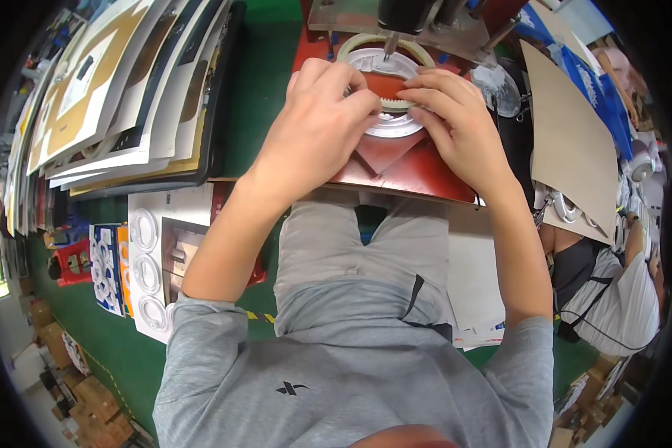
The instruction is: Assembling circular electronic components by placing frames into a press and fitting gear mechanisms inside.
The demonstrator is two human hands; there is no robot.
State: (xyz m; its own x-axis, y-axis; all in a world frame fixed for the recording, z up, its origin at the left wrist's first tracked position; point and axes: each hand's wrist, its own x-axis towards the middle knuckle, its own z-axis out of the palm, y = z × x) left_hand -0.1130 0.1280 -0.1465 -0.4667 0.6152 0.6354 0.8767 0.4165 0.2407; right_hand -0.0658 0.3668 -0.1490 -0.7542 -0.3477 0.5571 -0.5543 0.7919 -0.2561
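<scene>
My left hand [317,127] and my right hand [455,123] meet over a white round plastic part [384,71] that lies on a red fixture plate [418,175]. Fingers of both hands pinch the part's near side, where a toothed ring edge shows between the fingertips. A cream ring [351,43] circles the part's far rim. A dark metal tool tip [388,46] of the machine head above points down onto the white part. My palms hide the part's lower half.
A stack of printed cardboard sheets [127,97] lies at the left on the green table [257,82]. White ring parts [145,261] lie on sheets lower left. A brown cardboard sheet [567,149] leans at the right, beside another person in a white top [619,299].
</scene>
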